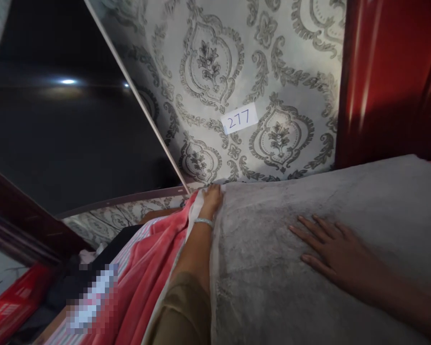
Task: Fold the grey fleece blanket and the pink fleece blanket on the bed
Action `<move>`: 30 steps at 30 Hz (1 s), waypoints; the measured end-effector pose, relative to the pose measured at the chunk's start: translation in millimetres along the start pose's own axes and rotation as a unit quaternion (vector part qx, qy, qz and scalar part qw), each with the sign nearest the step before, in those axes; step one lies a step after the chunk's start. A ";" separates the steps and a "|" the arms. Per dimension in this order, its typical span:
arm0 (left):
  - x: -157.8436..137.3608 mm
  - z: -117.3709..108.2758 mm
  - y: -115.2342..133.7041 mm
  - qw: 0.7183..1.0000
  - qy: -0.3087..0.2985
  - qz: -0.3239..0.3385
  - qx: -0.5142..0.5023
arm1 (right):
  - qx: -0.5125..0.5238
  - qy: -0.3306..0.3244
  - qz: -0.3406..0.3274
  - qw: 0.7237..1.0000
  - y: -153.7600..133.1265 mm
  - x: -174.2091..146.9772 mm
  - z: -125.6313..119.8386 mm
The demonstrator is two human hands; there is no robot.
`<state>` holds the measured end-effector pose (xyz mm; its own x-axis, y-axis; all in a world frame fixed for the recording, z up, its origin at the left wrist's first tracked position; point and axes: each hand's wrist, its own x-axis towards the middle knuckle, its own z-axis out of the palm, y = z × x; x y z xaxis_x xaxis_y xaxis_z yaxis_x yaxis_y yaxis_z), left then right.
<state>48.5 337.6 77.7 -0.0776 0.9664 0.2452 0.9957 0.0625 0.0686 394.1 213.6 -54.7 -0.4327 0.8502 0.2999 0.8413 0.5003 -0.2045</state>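
Observation:
A grey, soft-looking blanket (266, 278) lies spread out before me, its far edge running along the wall. At its far left corner my left hand (212, 196), with a pale bracelet at the wrist, is closed on the blanket's edge; the fingertips are partly hidden. My right hand (330, 244) rests palm down on the grey surface, fingers spread, holding nothing. Beside my left forearm hangs a rumpled pink-red cloth (161, 258) with a white border, lying against the grey blanket's left side.
Patterned wallpaper (208, 62) with a paper label reading 277 (239, 118) rises behind the blanket. A large dark screen (75, 134) stands at left, its lower corner close to my left hand. A glossy red panel (391, 81) borders the right. Red packaging (17, 302) sits at lower left.

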 end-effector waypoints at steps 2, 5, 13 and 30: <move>8.6 5.4 -0.2 0.999 0.004 0.009 0.034 | -0.004 -0.007 -0.002 1.000 -1.8 -0.3 -3.3; 19.4 8.5 0.1 0.994 0.038 0.012 0.104 | -0.008 -0.003 -0.003 1.000 -1.9 -1.3 -3.9; 21.2 36.5 -5.6 0.990 0.064 -0.030 0.121 | -0.018 0.013 0.000 1.000 1.6 -3.9 1.1; -114.6 31.6 98.2 0.972 -0.113 0.204 -0.037 | 0.015 -0.026 0.003 1.000 -11.6 -0.5 -16.8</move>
<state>156.8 240.9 25.8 0.3436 0.9379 0.0486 0.9345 -0.3466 0.0810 390.0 204.6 -36.8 -0.4440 0.8605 0.2499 0.8342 0.4987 -0.2352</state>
